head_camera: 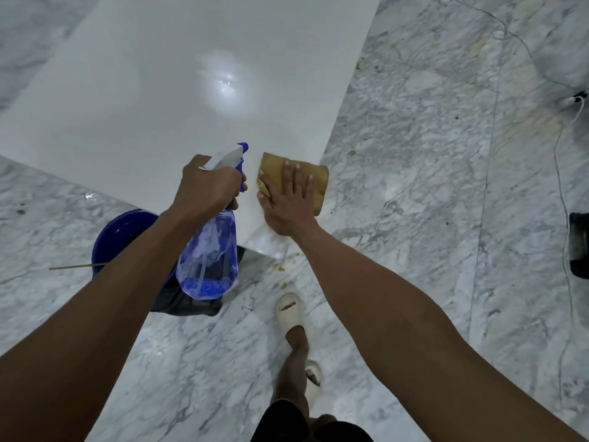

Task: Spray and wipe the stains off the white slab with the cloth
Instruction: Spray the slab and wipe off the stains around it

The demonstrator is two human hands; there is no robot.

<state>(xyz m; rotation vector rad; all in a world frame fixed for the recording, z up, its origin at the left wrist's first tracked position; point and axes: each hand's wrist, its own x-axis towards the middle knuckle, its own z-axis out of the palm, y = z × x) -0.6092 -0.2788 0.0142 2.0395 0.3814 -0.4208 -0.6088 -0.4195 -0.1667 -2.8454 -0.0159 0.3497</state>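
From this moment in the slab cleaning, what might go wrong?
The cloth under the right hand sits at the white slab's edge and overhangs it, so a wipe outward may slide it off. Crumbs already lie on the marble floor; more may follow. The spray bottle in the left hand looks nearly empty.

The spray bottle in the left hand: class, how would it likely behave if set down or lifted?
The spray bottle looks mostly empty, with liquid only at the bottom, so probably light. Its tall body under a sprayer head may tip easily. The clear plastic could be slippery if wet.
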